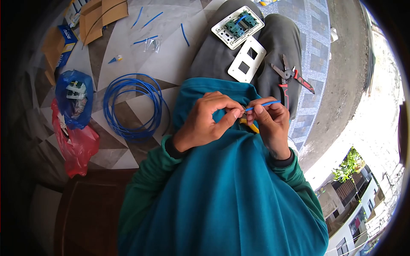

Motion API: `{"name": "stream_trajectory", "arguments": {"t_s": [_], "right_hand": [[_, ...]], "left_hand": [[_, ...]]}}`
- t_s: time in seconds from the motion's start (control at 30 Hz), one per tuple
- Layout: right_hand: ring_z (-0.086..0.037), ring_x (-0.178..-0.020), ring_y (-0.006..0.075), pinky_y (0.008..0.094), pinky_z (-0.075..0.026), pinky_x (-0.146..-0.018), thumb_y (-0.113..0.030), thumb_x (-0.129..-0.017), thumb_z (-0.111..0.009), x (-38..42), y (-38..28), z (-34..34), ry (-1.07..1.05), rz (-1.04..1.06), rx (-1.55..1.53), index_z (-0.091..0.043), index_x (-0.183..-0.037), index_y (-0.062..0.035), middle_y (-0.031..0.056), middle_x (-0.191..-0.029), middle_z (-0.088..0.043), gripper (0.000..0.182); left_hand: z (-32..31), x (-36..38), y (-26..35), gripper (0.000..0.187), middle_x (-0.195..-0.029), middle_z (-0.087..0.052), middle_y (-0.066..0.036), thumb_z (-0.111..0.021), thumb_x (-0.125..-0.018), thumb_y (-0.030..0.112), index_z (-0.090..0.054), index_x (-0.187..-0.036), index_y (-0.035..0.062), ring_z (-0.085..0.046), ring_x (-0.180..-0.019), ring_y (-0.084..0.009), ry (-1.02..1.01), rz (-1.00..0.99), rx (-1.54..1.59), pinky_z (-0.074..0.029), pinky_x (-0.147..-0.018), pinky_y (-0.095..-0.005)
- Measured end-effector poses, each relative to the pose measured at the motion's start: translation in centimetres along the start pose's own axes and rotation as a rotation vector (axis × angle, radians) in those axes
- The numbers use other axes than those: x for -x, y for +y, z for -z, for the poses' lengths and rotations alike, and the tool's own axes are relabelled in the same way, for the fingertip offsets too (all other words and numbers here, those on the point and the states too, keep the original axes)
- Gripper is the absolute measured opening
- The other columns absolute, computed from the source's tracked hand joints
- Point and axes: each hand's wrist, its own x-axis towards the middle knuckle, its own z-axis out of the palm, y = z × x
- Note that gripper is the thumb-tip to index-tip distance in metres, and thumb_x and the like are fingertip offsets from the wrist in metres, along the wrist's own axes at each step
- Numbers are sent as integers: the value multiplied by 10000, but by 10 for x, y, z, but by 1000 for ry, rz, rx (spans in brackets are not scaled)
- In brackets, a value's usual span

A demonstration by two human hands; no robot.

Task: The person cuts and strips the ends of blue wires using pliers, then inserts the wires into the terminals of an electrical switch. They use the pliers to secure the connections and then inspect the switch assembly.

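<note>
Head view: right hand point(272, 124) pinches blue wire point(270, 103); left hand point(209, 117) nearly closed at its end, hold unclear. Likely wire-end preparation; next move needs steady pinch.

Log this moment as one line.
right hand: holds blue wire | left hand: at wire's end | red-handled tool: on right leg | blue coil: on floor

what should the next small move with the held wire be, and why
Perhaps lift the left hand off the wire to check its end: the right hand holds the wire, but the left pinches around that end, so I can't tell whether it is bare. The stripper lies on the right thigh if needed.
</note>
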Motion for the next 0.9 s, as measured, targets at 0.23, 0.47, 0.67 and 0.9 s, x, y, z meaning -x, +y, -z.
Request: {"name": "stream_trajectory", "arguments": {"t_s": [0.23,0.47,0.67,0.9], "right_hand": [[-650,-765,130,265,-547,-696,-37,-909,-635,-1,5,-7,37,142,189,-591,-959,30,107,-891,-672,94],[-681,-765,149,260,-544,-675,43,-839,-665,-5,9,-1,53,391,705,-607,-880,24,113,-907,-680,73],[-662,-697,178,260,-522,-624,78,-795,-677,-5,20,4,18,498,812,-618,-874,6,119,-842,-678,122],[-632,-654,205,279,-488,-567,84,-777,-677,-2,28,0,19,556,823,-608,-860,-3,115,-801,-651,139]], "left_hand": [[-2,1,-9,95,-795,-670,-44,-671,-808,110,-662,-890,63,-610,-753,-231,-27,-25,-154,-426,-777,-352],[2,4,-24,398,-1050,-619,-30,-779,-700,152,-667,-1075,80,-551,-978,-213,-122,-135,-559,-400,-837,-374],[0,3,-30,407,-1042,-615,-12,-798,-671,147,-678,-1055,86,-537,-963,-209,-130,-140,-599,-395,-834,-361],[0,4,-31,390,-1030,-620,-4,-805,-659,142,-685,-1027,94,-538,-947,-209,-118,-137,-595,-396,-826,-359]]}}
